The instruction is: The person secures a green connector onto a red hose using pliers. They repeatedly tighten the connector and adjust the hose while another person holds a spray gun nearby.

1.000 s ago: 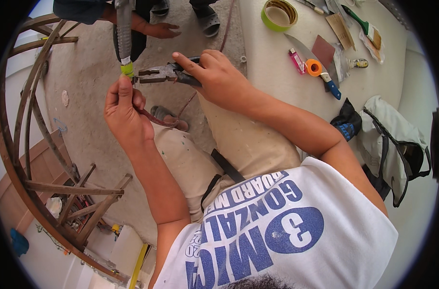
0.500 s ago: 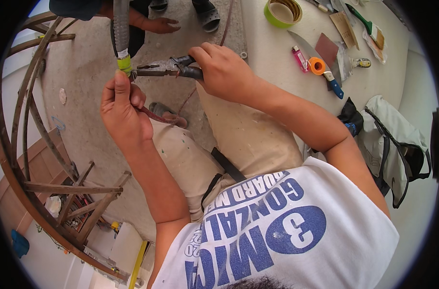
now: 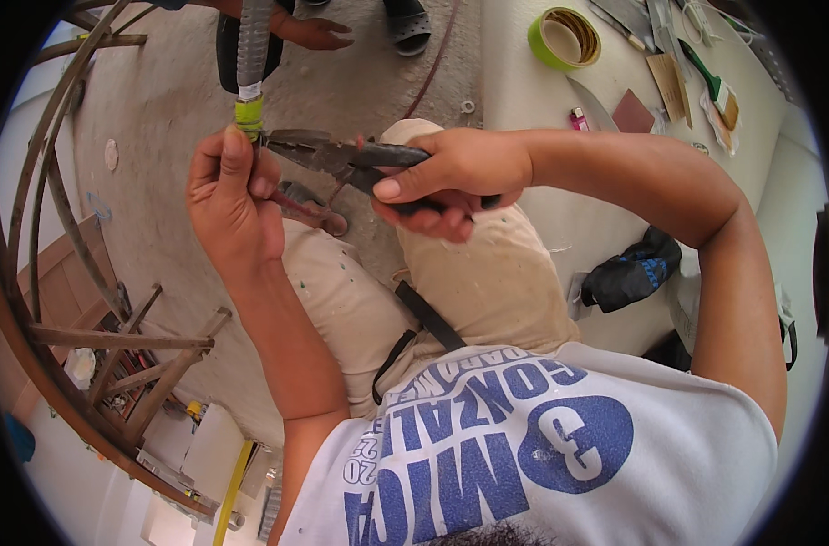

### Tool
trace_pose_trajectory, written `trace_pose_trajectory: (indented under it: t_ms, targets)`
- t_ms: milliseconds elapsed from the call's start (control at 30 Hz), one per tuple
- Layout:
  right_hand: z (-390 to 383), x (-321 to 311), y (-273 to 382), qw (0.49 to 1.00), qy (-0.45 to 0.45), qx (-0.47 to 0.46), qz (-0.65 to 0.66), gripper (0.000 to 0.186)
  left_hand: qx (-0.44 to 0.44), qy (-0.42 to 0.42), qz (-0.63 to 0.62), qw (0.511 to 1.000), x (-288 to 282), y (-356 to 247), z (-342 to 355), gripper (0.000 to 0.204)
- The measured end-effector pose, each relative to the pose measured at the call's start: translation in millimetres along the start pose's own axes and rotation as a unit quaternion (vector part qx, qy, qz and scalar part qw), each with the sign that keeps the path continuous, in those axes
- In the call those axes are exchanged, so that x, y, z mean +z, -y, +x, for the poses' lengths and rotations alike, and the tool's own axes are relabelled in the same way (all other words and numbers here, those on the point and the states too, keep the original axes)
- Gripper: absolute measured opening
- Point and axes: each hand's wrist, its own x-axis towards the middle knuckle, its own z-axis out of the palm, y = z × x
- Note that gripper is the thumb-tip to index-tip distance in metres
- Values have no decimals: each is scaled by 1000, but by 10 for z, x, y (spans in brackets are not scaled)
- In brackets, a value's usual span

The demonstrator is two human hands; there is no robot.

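A grey ribbed hose hangs down from the top, ending in a yellow-green band. My left hand is closed around the lower end of that band, thumb pressed against it. From this hand a thin reddish-brown hose trails toward my lap. My right hand grips the dark handles of a pair of pliers, thumb along one handle. The pliers' jaws point left and meet the area just below the band; what lies between their tips is too small to make out.
Another person's hand is near the hose. At right, a pale surface bears a green tape roll, a pink lighter, a brush and a dark cloth bundle. A curved wooden frame stands left.
My right hand has turned over, rolling the pliers so their flat side shows, and my right elbow has swung outward and up. My left hand keeps its hold on the hose end.
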Motion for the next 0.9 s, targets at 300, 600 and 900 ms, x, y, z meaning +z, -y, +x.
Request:
trace_pose_trajectory:
  t_ms: [300, 600, 900]
  targets:
    - [196, 242, -212, 981, 45, -123, 141, 42, -26, -22, 11, 999, -10, -76, 7, 19]
    - [10, 226, -275, 787, -354, -212, -459, 39, -46, 24, 10, 999, 83, -53, -109, 19]
    - [224, 65, -653, 570, -526, -325, -541, 73, -53, -15, 18, 998, 230, -93, -178, 18]
